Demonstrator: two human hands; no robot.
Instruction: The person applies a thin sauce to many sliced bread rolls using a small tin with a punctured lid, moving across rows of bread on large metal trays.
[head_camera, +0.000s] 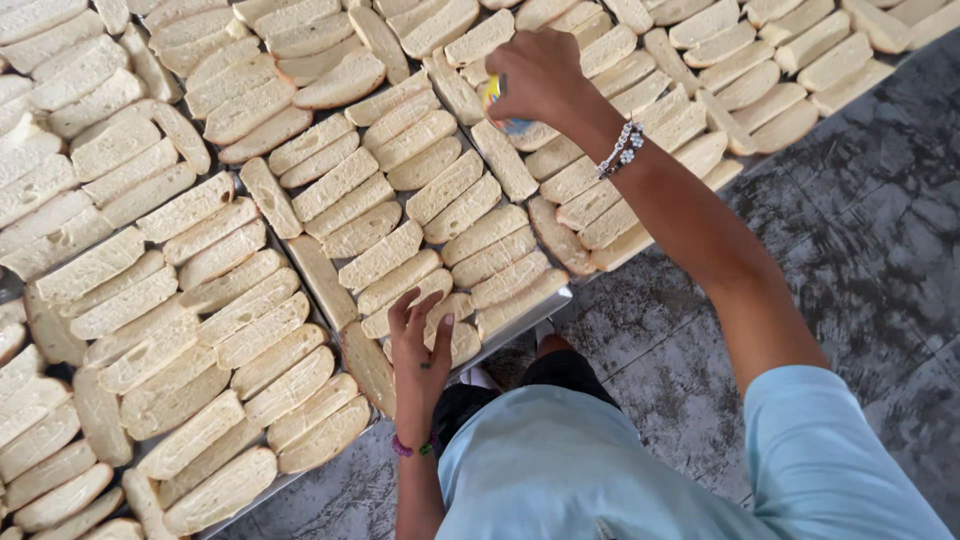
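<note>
Several metal trays (527, 328) lie side by side, packed with rows of pale sliced bread rusks (330, 185). My right hand (538, 75), with a beaded bracelet on its wrist, reaches out over the far slices and is closed on a small yellow and blue object (497, 104), mostly hidden by the fingers. My left hand (418, 350) rests flat with fingers apart on the slices at the near edge of the middle tray, holding nothing. A pink band circles that wrist.
Dark grey mottled floor (860, 250) shows to the right and below the trays. My light blue shirt (560, 470) fills the bottom of the view. More bread-filled trays (60, 330) run off the left and top edges.
</note>
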